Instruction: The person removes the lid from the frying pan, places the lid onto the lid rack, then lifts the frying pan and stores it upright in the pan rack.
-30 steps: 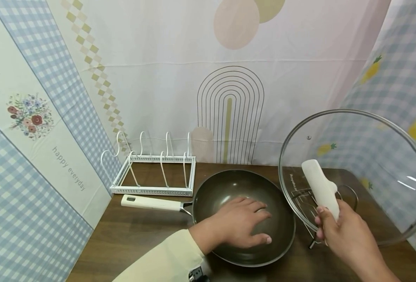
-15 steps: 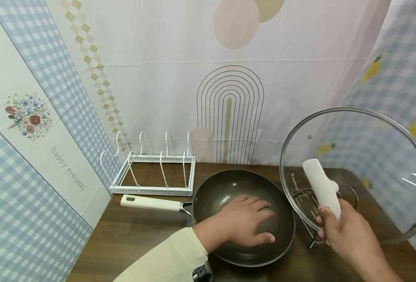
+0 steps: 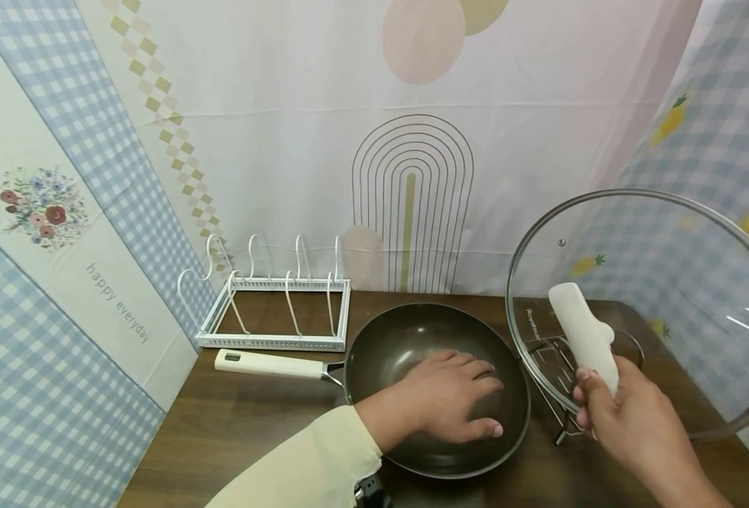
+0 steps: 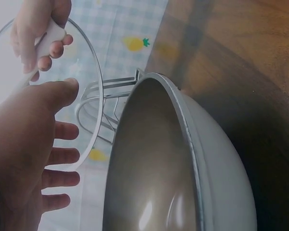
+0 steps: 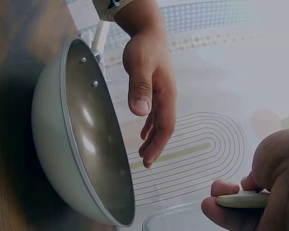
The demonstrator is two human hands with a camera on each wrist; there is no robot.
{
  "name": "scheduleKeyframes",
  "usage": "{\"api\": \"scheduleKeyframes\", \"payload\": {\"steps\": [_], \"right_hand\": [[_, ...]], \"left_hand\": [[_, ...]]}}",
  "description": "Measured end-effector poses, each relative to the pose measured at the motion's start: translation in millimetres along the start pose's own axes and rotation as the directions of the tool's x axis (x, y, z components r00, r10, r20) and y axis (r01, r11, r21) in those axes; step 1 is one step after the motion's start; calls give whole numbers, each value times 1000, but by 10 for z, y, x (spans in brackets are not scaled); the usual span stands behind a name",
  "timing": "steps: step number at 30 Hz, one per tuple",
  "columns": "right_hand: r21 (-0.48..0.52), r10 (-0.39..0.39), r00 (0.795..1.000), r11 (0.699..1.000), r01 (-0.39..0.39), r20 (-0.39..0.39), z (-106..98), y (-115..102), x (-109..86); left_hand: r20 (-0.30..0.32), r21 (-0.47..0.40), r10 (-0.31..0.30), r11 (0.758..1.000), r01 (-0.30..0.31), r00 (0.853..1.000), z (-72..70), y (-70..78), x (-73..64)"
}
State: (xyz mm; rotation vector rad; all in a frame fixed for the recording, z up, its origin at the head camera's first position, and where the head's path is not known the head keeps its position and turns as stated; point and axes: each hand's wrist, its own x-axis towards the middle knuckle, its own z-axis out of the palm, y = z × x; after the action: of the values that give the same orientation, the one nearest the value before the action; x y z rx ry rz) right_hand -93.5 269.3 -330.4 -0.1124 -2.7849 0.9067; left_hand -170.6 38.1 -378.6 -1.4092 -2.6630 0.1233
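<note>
A dark-lined wok (image 3: 390, 356) with a cream handle (image 3: 269, 363) pointing left stands on the wooden table. Over its opening hovers my left hand (image 3: 447, 398), palm down, fingers spread and fairly straight, holding nothing. Both wrist views show that hand apart from the wok's rim. To the right, my right hand (image 3: 637, 430) grips the lower end of the white handle (image 3: 580, 335) of a large glass lid (image 3: 666, 275). The lid is raised off the table and tilted up, with a metal rim around it. In the right wrist view, the right fingers (image 5: 226, 211) curl around the handle's end.
At the back left of the table (image 3: 222, 423) sits a white rack (image 3: 273, 344) with several upright curved wire dividers. A metal wire stand (image 3: 561, 423) stands right of the wok, partly seen through the lid. Printed cloths (image 3: 285, 155) hang behind and at both sides.
My left hand has drifted slightly to the right above the wok. The lid in my right hand has shifted a little right and up. The wok stays in place.
</note>
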Motion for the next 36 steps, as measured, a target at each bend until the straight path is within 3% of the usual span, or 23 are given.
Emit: {"api": "scheduleKeyframes", "payload": {"steps": [36], "right_hand": [[-28, -13, 1000, 1000, 13, 2, -119, 33, 45]], "left_hand": [[68, -26, -12, 1000, 13, 998, -41, 58, 190]]}}
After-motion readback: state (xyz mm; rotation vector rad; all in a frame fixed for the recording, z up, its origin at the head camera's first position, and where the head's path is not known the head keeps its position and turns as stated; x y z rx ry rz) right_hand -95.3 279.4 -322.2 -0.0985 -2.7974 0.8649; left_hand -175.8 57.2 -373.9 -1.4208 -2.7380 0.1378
